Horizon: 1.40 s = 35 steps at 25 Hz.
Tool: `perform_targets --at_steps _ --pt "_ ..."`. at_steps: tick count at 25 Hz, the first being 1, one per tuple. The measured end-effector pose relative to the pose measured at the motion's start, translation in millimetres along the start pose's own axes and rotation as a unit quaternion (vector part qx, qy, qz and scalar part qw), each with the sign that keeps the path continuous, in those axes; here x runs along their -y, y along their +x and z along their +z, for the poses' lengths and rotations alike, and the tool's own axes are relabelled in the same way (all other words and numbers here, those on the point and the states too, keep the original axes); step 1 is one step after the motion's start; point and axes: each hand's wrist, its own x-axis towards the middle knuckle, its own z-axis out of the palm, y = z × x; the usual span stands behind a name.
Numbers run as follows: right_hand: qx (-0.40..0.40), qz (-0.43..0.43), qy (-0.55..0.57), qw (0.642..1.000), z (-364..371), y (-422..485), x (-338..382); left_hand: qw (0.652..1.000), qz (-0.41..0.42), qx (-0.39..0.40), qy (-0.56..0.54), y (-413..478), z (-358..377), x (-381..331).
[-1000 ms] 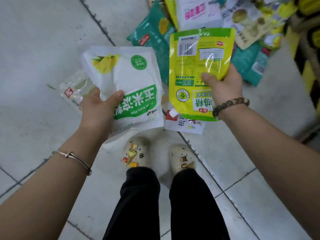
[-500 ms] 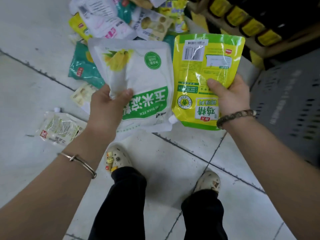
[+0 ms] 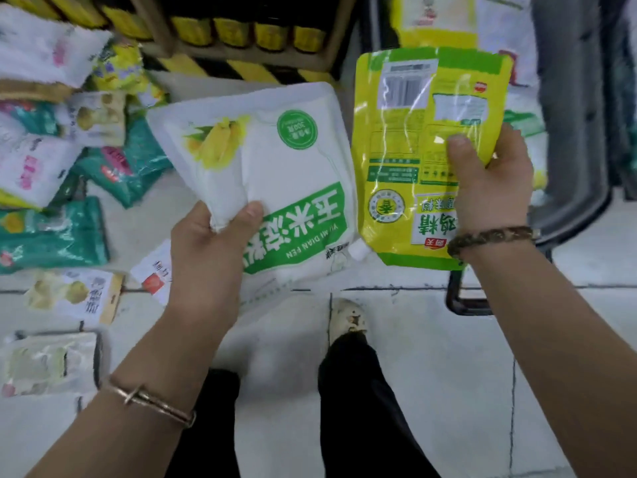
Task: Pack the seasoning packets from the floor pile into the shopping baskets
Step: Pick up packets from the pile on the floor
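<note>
My left hand [image 3: 210,246] grips a white corn-starch pouch [image 3: 275,174] with a green band and a corn picture, held upside down at centre. My right hand [image 3: 489,188] grips a yellow-green seasoning pouch [image 3: 410,146], back side up, thumb on its face. This pouch hangs over the near rim of a dark grey shopping basket [image 3: 572,174] at the right, which holds other packets [image 3: 437,19]. The floor pile [image 3: 69,150] of teal, white and yellow packets lies at the left.
A shelf base with yellow-black hazard tape [image 3: 241,69] and yellow bottles runs along the top. Loose packets [image 3: 74,296] lie on the white tiles at lower left. My legs and one pale shoe [image 3: 346,319] stand at bottom centre.
The view has swung to the right: the pile has slid to the left and the basket has come in under my right hand. Both hands keep hold of their pouches.
</note>
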Motion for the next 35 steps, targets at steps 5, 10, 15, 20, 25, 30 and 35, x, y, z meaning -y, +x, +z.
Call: perform_targets --at_steps 5,10,15,20,25,30,35 --pt "-0.08 0.012 0.009 0.997 -93.3 60.2 -37.5 0.997 0.026 0.076 0.011 -6.4 116.5 -1.3" --pt "-0.072 0.021 -0.067 0.995 -130.2 125.8 -93.1 0.982 0.087 0.139 0.096 16.2 216.0 21.4" --pt "-0.019 0.093 -0.249 0.964 -123.2 143.9 -138.7 0.964 0.065 0.038 0.254 36.7 254.6 60.6" --pt "0.098 0.018 -0.382 0.919 -121.5 120.3 -137.7 0.723 0.33 0.026 0.607 12.1 253.3 60.3" --pt "0.256 0.017 -0.446 0.858 -108.3 101.3 -139.6 0.626 0.26 0.154 0.718 30.3 252.2 75.2" --pt "0.313 0.025 -0.524 0.792 -99.0 123.3 -135.6 0.625 0.243 0.161 0.724 37.0 256.5 74.8" --pt "0.268 0.041 -0.447 0.853 -102.6 120.4 -108.1 0.659 0.241 0.129 0.701 24.2 233.7 48.7"
